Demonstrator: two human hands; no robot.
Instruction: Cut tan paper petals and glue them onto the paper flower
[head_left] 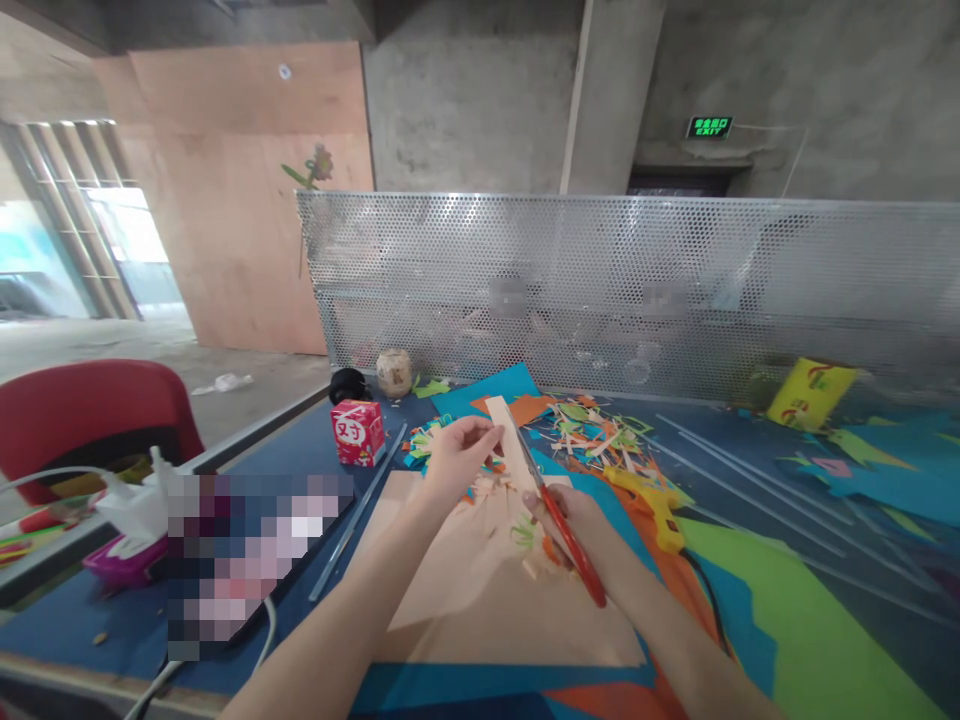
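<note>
My left hand (459, 452) pinches a narrow strip of beige paper (504, 424) that stands up from the table. My right hand (574, 520) grips red-handled scissors (564, 532), whose blades reach up along the strip's right edge. Both hands hover over a large beige sheet (510, 590) lying on blue, orange and green paper. A pile of coloured paper scraps (600, 430) lies just beyond the hands.
A red and white carton (358, 432), a black round object (347, 385) and a small round jar (394, 372) stand at the back left. A yellow glue gun (654, 500) lies to the right. A perforated metal screen (637, 290) closes the back. A red chair (90, 410) is on the left.
</note>
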